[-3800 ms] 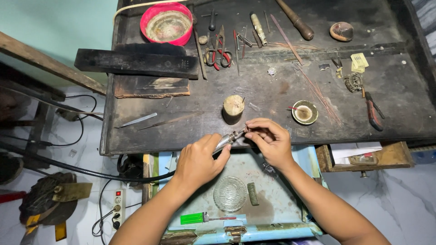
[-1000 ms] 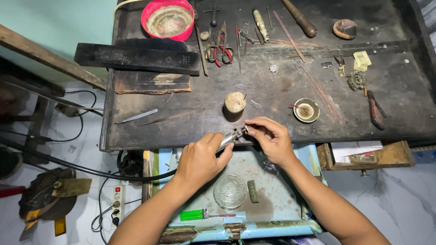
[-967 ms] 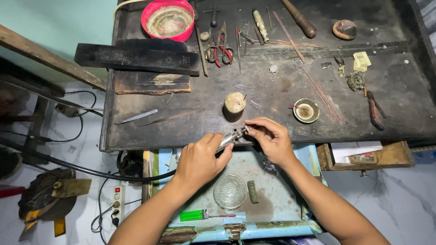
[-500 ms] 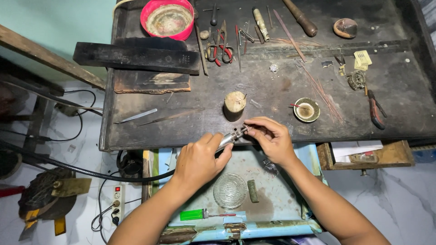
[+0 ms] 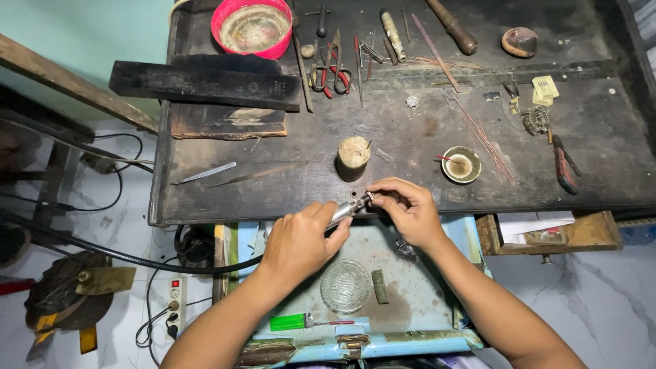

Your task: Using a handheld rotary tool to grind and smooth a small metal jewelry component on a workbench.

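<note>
Nothing has shifted: my left hand (image 5: 297, 240) still grips the handpiece (image 5: 347, 210), tip angled up-right into my right hand's (image 5: 408, 212) pinching fingers (image 5: 380, 196).

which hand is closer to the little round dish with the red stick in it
Right. The right hand is at the bench edge, just below and left of the dish. The left hand, gripping the metal handpiece, is further left, off the bench.

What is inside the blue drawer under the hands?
In the blue drawer lie a glass dish, a small dark stick and a green lighter. The hands and arms hide parts of its floor.
</note>
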